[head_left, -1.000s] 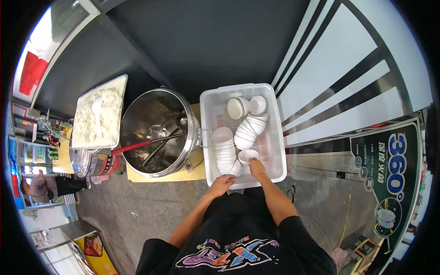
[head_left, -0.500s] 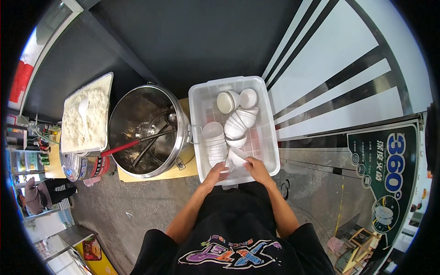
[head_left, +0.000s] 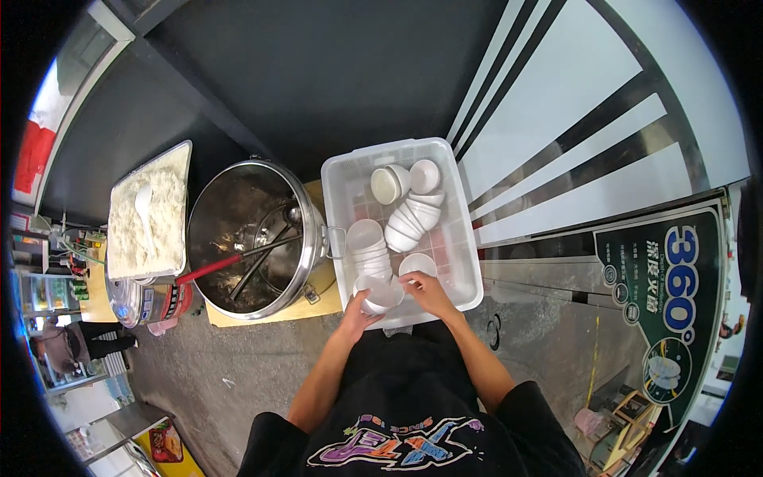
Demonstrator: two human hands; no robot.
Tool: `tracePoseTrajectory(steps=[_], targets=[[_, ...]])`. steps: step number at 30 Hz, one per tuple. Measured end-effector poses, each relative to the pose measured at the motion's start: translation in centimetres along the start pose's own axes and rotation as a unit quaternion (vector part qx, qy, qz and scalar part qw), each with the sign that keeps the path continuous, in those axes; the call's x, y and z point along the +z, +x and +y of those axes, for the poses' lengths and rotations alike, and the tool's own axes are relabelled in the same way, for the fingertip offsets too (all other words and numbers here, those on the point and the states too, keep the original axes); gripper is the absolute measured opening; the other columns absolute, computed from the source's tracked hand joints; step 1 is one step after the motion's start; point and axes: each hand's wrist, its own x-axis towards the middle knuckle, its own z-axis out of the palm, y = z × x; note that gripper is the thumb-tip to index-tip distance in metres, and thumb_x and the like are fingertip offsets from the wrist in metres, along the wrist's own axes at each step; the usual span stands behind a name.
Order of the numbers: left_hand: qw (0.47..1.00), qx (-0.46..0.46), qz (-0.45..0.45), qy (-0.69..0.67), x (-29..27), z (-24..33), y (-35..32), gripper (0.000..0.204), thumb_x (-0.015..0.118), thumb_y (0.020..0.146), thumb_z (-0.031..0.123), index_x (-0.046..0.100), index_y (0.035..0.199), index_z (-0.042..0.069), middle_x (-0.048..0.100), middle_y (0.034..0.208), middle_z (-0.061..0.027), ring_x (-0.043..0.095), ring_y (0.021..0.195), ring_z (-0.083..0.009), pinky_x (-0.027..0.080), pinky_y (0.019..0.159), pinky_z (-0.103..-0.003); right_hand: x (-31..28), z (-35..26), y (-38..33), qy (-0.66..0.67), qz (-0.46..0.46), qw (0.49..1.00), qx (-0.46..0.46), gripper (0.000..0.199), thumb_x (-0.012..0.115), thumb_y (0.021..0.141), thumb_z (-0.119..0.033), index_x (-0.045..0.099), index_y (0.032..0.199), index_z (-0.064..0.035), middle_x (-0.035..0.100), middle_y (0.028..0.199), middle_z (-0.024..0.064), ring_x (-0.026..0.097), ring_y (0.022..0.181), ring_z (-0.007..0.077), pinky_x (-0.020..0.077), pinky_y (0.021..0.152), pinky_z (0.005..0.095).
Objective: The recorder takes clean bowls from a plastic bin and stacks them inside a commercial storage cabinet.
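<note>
A white, open-topped plastic crate [head_left: 338, 199] in front of me holds several small white bowls. My left hand [head_left: 359, 316] is closed around the side of a white bowl [head_left: 380, 294] near the crate's front edge. Beside it, my right hand [head_left: 429, 294] has its fingers bent over the near rim of another white bowl [head_left: 419, 264]. A leaning stack of bowls [head_left: 370, 253] lies just beyond my left hand. Farther right runs a second nested row [head_left: 414, 219], with a pair of bowls [head_left: 387, 185] and a single bowl [head_left: 425, 176] at the far end.
Left of the crate stands a large steel pot [head_left: 298, 274] with dark liquid, ladles and a red handle. Beyond it, a tray of white grains [head_left: 127, 230] carries a white spoon [head_left: 145, 215]. A striped panel [head_left: 604, 63] and a dark sign [head_left: 668, 294] border the right.
The bowl between my hands has moved left into my left hand. My right hand has let it go and shifted to another bowl, which now sits mouth up.
</note>
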Motion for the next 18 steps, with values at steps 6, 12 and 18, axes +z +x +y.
tracePoseTrajectory(steps=[6, 12, 18], targets=[[1.0, 0.01, 0.025, 0.003, 0.4, -0.3, -0.7, 0.071, 0.055, 0.099, 0.043, 0.03, 0.153, 0.004, 0.048, 0.149, -0.0205, 0.053, 0.134, -0.0357, 0.044, 0.113, -0.054, 0.0, 9.7, 0.6, -0.338, -0.068, 0.933, 0.101, 0.025, 0.069, 0.089, -0.012, 0.071, 0.114, -0.008, 0.061, 0.134, 0.0172, 0.056, 0.124, 0.0396, 0.0486, 0.104, 0.0467], [0.999, 0.031, -0.024, -0.013, 0.6, -0.1, -1.5, 0.066, 0.047, 0.101, 0.042, 0.033, 0.152, 0.004, 0.051, 0.149, -0.0195, 0.054, 0.134, -0.0359, 0.044, 0.112, -0.055, 1.4, 13.9, 0.6, -0.419, -0.236, 0.875, 0.062, 0.038, 0.06, 0.092, -0.019, 0.066, 0.128, -0.009, 0.051, 0.146, 0.0195, 0.043, 0.139, 0.0395, 0.0443, 0.11, 0.0523], [0.996, 0.051, -0.04, -0.055, 2.1, 0.4, -2.5, 0.066, 0.049, 0.099, 0.043, 0.037, 0.152, 0.005, 0.052, 0.148, -0.0176, 0.054, 0.134, -0.0349, 0.043, 0.112, -0.056, 0.9, 14.9, 0.2, -0.457, -0.249, 0.85, 0.083, 0.039, 0.056, 0.093, -0.018, 0.066, 0.129, -0.0076, 0.049, 0.151, 0.0153, 0.041, 0.144, 0.036, 0.0396, 0.114, 0.0516]])
